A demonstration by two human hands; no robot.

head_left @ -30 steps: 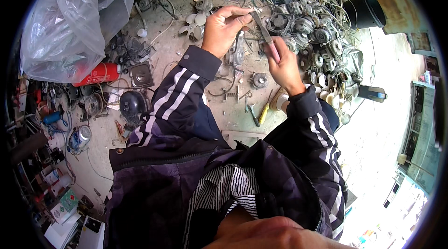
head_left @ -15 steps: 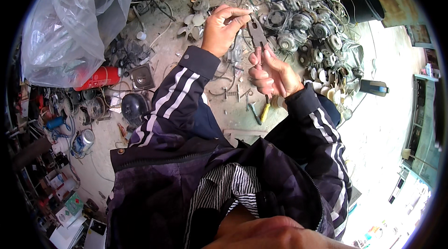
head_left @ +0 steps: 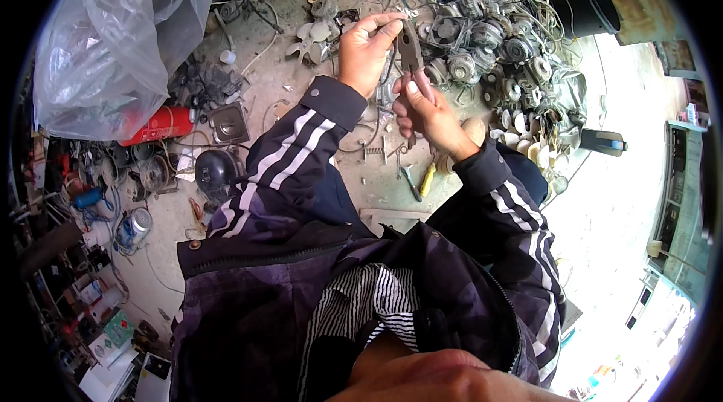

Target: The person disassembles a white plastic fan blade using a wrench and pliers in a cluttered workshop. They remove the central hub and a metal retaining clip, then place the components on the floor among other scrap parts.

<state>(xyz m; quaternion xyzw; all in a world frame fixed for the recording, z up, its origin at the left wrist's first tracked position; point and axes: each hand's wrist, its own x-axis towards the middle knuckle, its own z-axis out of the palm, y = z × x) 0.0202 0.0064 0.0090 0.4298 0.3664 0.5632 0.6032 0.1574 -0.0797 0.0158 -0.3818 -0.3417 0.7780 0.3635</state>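
My right hand point(head_left: 425, 116) is closed around the worn pinkish-red handles of dark metal pliers point(head_left: 410, 51), which point away from me with their jaws at my left fingertips. My left hand point(head_left: 365, 51) pinches at the tip of the jaws; what it holds there is too small to make out. Below them on the dusty floor point(head_left: 309, 78) lie dark cables, a small metal spring part point(head_left: 375, 152), a tool with a metal shaft point(head_left: 413, 183) and a yellow-handled tool point(head_left: 428, 180).
A pile of metal motor parts point(head_left: 482, 40) and cables spreads ahead. A plastic bag point(head_left: 105, 40), red cylinder point(head_left: 162, 123), metal tray point(head_left: 228, 123) and black dome point(head_left: 217, 172) are at left. A black bucket point(head_left: 584, 6) stands at upper right; pale fan-shaped pieces point(head_left: 520, 127) lie right.
My right hand has turned and shifted left, bringing the pliers more upright and flat side toward me. My left hand has moved slightly right, still pinched at the tip.
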